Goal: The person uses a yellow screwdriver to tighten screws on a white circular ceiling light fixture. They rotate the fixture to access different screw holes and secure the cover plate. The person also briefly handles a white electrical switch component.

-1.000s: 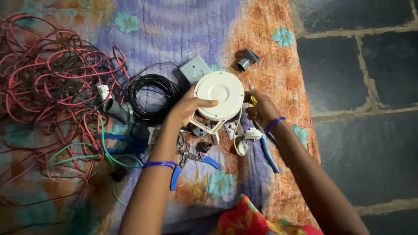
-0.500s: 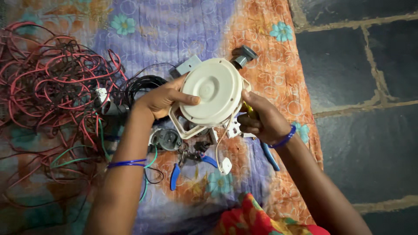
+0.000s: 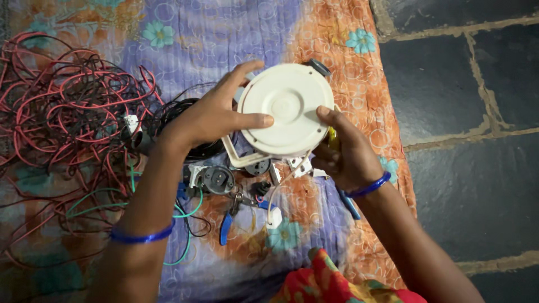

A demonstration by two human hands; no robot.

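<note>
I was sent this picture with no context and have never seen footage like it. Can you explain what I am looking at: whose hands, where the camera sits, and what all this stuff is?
The camera is worn on a person's head and looks straight down, so both arms are that person's own. Together the left hand and right hand hold up a round white plastic unit with loose wires hanging beneath it; the right hand also grips something yellow, hard to make out. Each wrist wears a blue bangle. Below lies a flowered cloth spread over a dark stone floor. On the cloth are a big tangle of red and black wires, blue-handled pliers and small electrical parts.
</note>
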